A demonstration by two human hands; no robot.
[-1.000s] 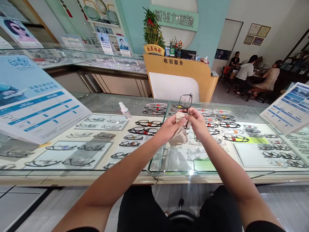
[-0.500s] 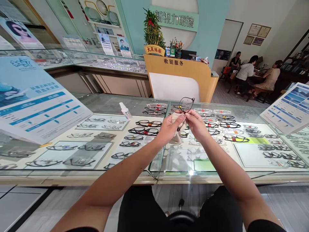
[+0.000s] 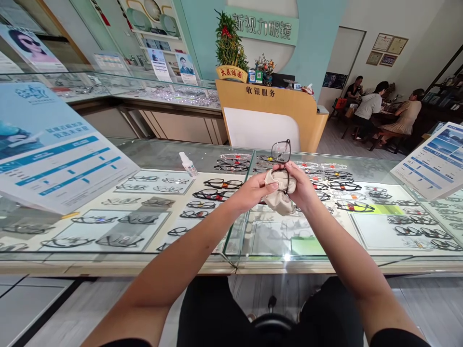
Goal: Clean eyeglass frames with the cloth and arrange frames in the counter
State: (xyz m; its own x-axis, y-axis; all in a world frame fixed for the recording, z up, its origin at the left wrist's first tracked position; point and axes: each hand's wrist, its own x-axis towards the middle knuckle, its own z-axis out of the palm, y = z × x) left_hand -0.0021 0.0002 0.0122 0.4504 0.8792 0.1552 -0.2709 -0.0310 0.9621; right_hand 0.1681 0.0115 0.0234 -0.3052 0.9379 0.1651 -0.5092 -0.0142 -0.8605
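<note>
Above the glass counter, a pair of dark-framed eyeglasses (image 3: 281, 151) is held up, one lens standing clear at the top. My right hand (image 3: 301, 184) is closed on the frame near its middle. A cream cleaning cloth (image 3: 279, 205) is bunched around the lower lens and hangs below it. My left hand (image 3: 253, 192) grips this cloth from the left, thumb pressed on its front. Part of the lower rim shows dark against the cloth; the fingers behind it are hidden.
A white spray bottle (image 3: 188, 165) stands on the glass counter (image 3: 152, 153). Rows of eyeglasses (image 3: 215, 194) lie inside the case. Printed leaflet stands rise at the left (image 3: 54, 149) and right (image 3: 434, 161). Beyond are a wooden cashier desk (image 3: 307, 108) and several seated people (image 3: 371, 113).
The eyeglasses have turned more upright. The cloth now covers the lower lens and shows more fully between my hands, which sit slightly farther apart.
</note>
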